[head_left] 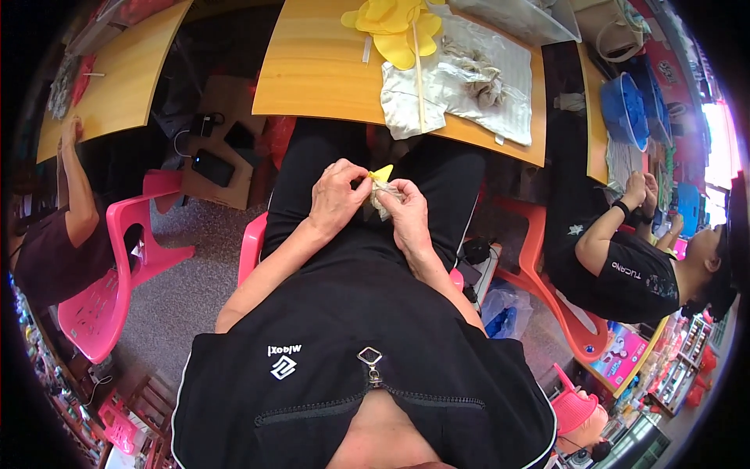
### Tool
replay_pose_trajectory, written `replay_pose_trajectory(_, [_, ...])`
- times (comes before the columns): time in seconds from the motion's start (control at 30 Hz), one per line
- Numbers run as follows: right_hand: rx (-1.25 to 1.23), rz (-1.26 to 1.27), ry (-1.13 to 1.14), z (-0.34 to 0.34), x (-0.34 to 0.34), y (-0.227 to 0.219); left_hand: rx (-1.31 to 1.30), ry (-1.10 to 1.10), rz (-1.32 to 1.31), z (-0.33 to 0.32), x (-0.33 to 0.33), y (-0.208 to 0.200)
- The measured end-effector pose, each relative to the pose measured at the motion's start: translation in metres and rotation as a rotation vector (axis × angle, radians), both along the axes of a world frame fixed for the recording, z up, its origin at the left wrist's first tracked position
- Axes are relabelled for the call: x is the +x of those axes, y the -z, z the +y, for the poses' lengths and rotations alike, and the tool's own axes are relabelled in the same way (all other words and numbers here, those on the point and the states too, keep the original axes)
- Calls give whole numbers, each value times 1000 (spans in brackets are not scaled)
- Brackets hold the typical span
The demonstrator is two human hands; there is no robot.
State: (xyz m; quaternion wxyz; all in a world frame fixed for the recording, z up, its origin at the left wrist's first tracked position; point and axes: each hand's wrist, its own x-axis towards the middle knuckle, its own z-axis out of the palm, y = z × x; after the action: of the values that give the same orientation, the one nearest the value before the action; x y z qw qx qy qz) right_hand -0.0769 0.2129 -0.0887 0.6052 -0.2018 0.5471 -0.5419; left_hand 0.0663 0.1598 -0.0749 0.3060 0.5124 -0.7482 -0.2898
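Over my lap, just short of the table's front edge, both my hands meet at a small piece of work. My left hand [337,192] pinches a small yellow petal-shaped piece [382,173] between thumb and fingertips. Right below it, my right hand [409,213] is closed on a crumpled off-white piece [383,200], thin like cloth or film. The two pieces touch; how they are joined is hidden by my fingers. On the table [312,70] ahead lies a pile of larger yellow petal-shaped pieces [394,35].
Off-white cloth [500,109] hangs slightly over the table's edge, with a thin stick [419,86] and crumpled beige bundles [484,78] on it. A clear bin [523,19] stands behind. Co-workers sit at both sides. A pink chair [125,258] is at left, a blue basin [623,109] at right.
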Motion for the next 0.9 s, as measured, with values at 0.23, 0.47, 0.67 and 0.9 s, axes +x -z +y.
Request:
replay_pose_trajectory(0.23, [-7, 188, 7, -4, -3, -1, 286, -51, 304, -1, -10, -7])
replay_pose_trajectory(0.47, [6, 91, 60, -5, -5, 1, -63, 180, 45, 3, -3, -2])
replay_pose_trajectory(0.67, [55, 55, 88, -3, -7, 5, -48, 293, -207, 5, -5, -6])
replay_pose_trajectory(0.9, [116, -30, 108, -1, -14, 9, 26, 338, -119, 6, 1, 6])
